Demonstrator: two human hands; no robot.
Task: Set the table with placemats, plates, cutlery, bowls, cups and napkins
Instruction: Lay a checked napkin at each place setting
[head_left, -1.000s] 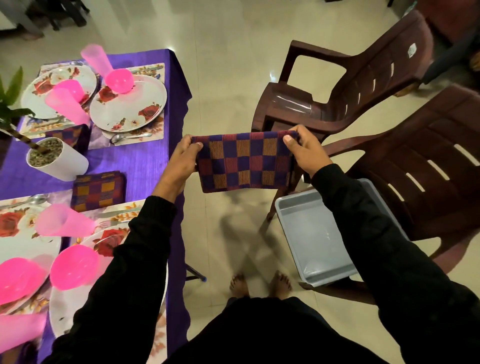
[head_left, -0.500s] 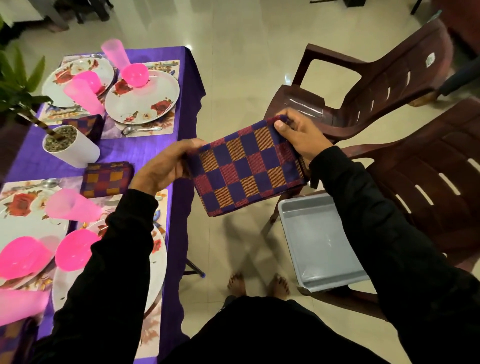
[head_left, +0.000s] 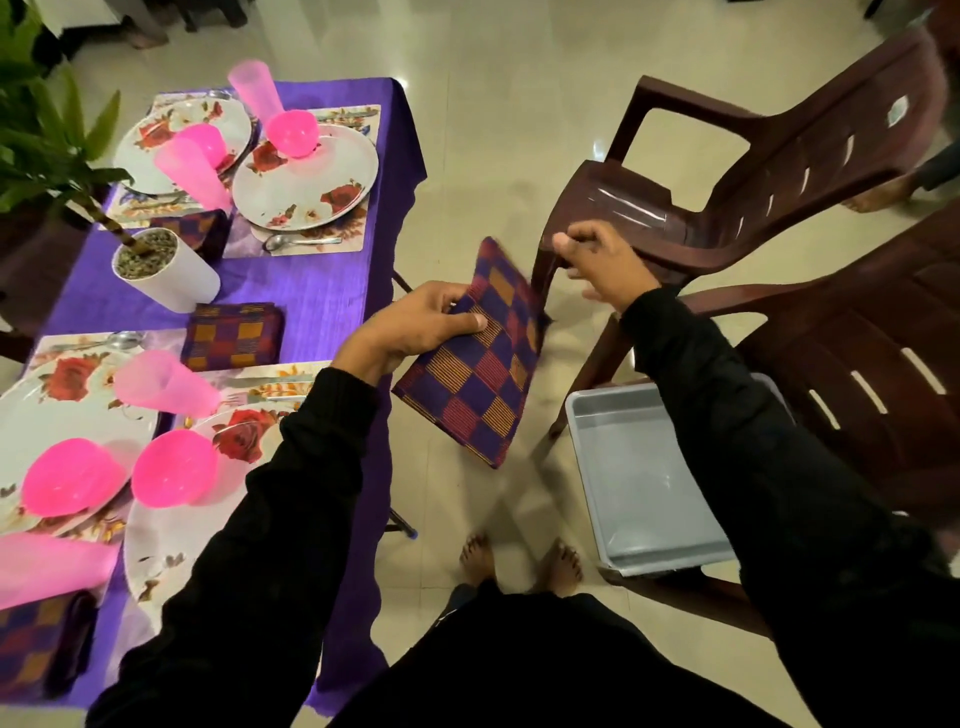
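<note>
left hand (head_left: 415, 325) gripping checked napkin (head_left: 478, 358), right hand (head_left: 602, 265) apart

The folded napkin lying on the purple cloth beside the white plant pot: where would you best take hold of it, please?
Pinch the folded napkin at its right edge, reaching in from the table's open right side. It lies flat, and that edge is clear of the pot and cup.

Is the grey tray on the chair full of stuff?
No, the grey tray on the brown chair shows only its bare bottom, with nothing lying in the visible part.
</note>
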